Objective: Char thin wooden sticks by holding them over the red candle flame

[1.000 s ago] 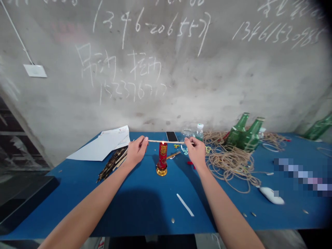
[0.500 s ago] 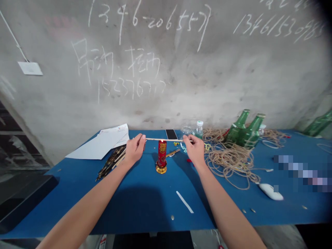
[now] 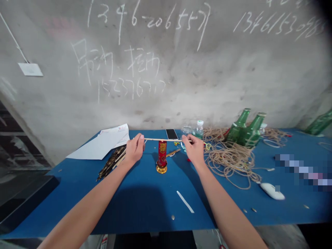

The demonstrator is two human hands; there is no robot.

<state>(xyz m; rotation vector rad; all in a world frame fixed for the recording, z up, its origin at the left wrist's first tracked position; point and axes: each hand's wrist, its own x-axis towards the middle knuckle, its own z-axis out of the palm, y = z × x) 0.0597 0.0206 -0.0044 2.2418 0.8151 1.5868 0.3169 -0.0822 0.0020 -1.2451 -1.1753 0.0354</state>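
Observation:
A thin pale wooden stick (image 3: 163,139) is held level just above the top of a red candle (image 3: 162,154) on a gold base. My left hand (image 3: 134,149) pinches the stick's left end. My right hand (image 3: 193,149) pinches its right end. The candle stands upright on the blue table (image 3: 145,197), between my two hands. Its flame is hidden behind the stick.
Dark and pale sticks (image 3: 112,162) lie left of the candle, beside white papers (image 3: 103,142). A phone (image 3: 171,134), a small bottle (image 3: 199,128), tangled twine (image 3: 230,157), green bottles (image 3: 246,129) and a white mouse (image 3: 272,191) lie right. A white strip (image 3: 185,201) lies near me.
Both hands have lowered the stick slightly, so it now covers the flame that showed before. The view shifted a little.

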